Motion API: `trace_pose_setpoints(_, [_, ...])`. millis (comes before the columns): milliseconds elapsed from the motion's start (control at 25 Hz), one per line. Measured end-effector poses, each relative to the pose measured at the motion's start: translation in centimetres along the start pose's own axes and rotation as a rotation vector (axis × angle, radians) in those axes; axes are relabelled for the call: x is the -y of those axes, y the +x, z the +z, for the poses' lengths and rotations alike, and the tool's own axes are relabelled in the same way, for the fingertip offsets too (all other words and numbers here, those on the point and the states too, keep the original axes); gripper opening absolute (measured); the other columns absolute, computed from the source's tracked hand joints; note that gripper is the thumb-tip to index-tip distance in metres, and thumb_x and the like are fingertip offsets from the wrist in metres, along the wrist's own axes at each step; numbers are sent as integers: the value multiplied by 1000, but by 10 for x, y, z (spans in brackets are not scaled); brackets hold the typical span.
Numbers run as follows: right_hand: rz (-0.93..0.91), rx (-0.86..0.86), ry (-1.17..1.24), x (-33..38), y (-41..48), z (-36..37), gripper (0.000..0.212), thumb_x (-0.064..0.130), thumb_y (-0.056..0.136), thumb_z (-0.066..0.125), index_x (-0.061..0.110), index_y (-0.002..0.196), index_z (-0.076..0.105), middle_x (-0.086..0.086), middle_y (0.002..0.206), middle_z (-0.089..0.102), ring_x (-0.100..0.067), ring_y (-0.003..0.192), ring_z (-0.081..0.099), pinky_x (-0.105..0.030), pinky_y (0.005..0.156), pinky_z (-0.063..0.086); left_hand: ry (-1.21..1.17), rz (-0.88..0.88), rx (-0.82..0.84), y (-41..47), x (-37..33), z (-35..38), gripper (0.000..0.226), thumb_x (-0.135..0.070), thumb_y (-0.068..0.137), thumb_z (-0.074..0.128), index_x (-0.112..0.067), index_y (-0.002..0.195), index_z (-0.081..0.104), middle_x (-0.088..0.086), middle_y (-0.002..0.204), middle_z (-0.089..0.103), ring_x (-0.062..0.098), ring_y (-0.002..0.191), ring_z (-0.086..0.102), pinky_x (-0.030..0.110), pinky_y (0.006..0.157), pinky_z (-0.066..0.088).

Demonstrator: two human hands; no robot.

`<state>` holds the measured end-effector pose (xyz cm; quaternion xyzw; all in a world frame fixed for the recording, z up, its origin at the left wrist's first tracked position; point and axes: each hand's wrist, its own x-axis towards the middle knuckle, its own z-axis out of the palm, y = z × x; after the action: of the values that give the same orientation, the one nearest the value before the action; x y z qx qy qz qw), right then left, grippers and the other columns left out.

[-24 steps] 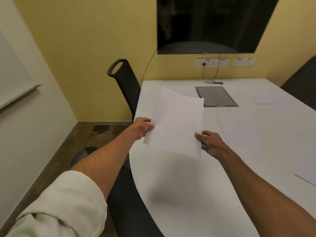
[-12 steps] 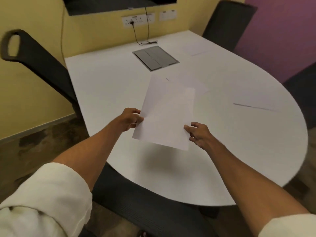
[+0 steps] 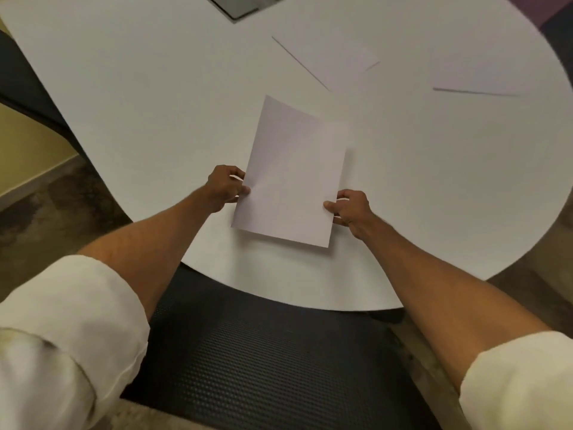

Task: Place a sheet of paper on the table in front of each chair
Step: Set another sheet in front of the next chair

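Observation:
I hold a white sheet of paper [image 3: 294, 172] low over the white table [image 3: 155, 103], near its rounded front edge. My left hand [image 3: 226, 187] pinches the sheet's left edge and my right hand [image 3: 350, 211] pinches its right edge. Directly below me is the black mesh back of a chair [image 3: 263, 358], tucked against the table's edge. Two more white sheets lie flat farther back: one sheet [image 3: 331, 60] in the middle and another sheet [image 3: 477, 72] to the right.
A grey cable hatch [image 3: 245, 4] is set into the table at the top edge of the view. Another dark chair [image 3: 21, 88] stands at the left side. Brown floor shows on both sides of the table.
My view has tipped down and turned right, from the wall end to the table's rounded end. The sheet, still held in both hands, has come down close to the tabletop.

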<state>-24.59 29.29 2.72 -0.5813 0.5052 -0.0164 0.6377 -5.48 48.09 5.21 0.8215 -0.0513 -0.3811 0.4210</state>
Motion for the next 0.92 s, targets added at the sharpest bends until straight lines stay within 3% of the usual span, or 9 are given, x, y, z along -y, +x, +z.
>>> trace_pose_setpoints(80, [7,-48,-32,-7,10,6,22,-4,78,72,2,97,62,-21,108,67,-35,95,68,-47,80,58,16,-3,-6,10,10,6,25,11,75,67,-7,90,61,9,75,58,26,84,57,41,84,53])
trace_pose_setpoints(160, [-5,-87,-100,-14,15,10,29,-3,76,73,-2,102,61,-21,103,65,-34,91,66,-51,84,56,52,8,-27,18,20,11,26,10,74,69,-5,94,63,10,77,59,25,81,57,39,78,53])
trace_pose_setpoints(280, [-93,-132,-273,-21,16,15,34,0,74,75,-3,104,58,-14,90,59,-26,82,58,-46,83,55,138,14,-67,28,29,15,25,7,71,71,-4,93,65,12,82,61,24,67,58,37,68,56])
trace_pose_setpoints(360, [-145,-162,-366,-24,15,17,35,3,75,75,-1,105,56,-12,92,57,-26,84,56,-41,80,53,184,28,-87,32,32,16,22,5,70,72,-7,87,64,9,78,60,20,57,54,30,57,53])
trace_pose_setpoints(520, [-201,-220,-547,-25,11,23,41,8,79,74,1,112,50,-15,105,56,-27,95,54,-30,76,41,322,131,-107,38,37,20,23,1,68,74,-5,87,64,4,74,58,20,65,54,20,53,44])
trace_pose_setpoints(640, [-225,-233,-652,-28,8,25,47,10,81,72,0,118,45,-17,120,52,-33,109,52,-33,84,41,382,181,-133,39,42,21,33,-1,67,74,-6,97,61,5,77,58,20,70,53,23,62,45])
trace_pose_setpoints(800, [-215,-220,-682,-28,6,24,59,10,83,71,6,133,40,-16,128,45,-34,117,49,-34,92,40,494,290,-85,39,43,20,58,-3,74,70,-14,129,55,9,80,58,25,83,58,34,84,49])
trace_pose_setpoints(920, [-227,-185,-701,-29,5,23,64,9,86,67,11,142,36,-15,134,42,-33,123,46,-35,99,38,550,306,-56,39,42,20,55,-4,78,68,-13,130,57,12,81,57,34,95,61,35,92,48])
